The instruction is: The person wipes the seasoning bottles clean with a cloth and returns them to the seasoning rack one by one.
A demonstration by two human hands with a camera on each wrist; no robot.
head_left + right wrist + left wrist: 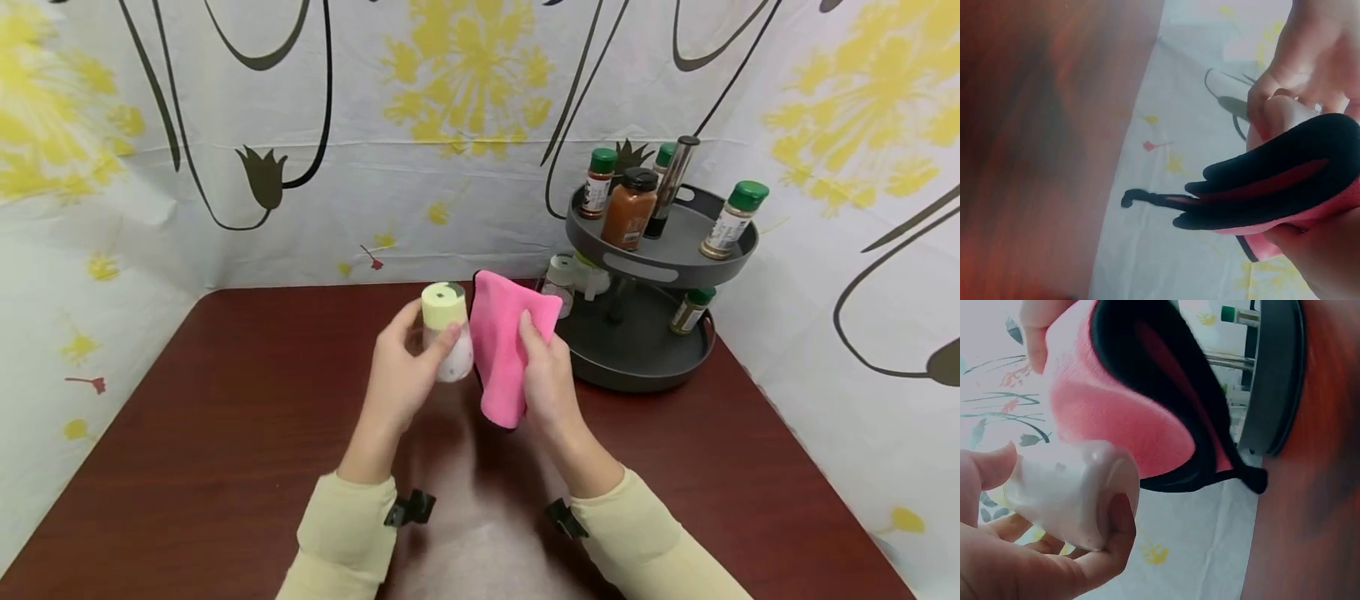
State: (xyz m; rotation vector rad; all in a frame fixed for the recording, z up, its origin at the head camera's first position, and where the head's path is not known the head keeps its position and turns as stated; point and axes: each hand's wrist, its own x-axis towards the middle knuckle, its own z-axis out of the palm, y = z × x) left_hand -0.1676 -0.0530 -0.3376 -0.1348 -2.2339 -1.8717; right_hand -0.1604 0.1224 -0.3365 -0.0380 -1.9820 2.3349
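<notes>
My left hand (401, 362) grips a small whitish shaker bottle (454, 357) with a pale yellow cap, holding it upright above the table. In the left wrist view, thumb and fingers curl round the bottle (1066, 487), one finger near its base. A folded pink cloth (501, 350) with black edging is pinched by my right hand (551, 375), thumb on its near face. The cloth hangs just right of the bottle. In the right wrist view, the black-edged folds of the cloth (1272, 181) overlap the bottle and hide part of it.
A dark two-tier round rack (637, 362) stands at the back right, bearing several spice bottles. Among them are a brown jar with a black lid (630, 212) and a green-capped bottle (727, 225). The reddish-brown table (225, 433) meets a flower-patterned white sheet (360, 183) behind.
</notes>
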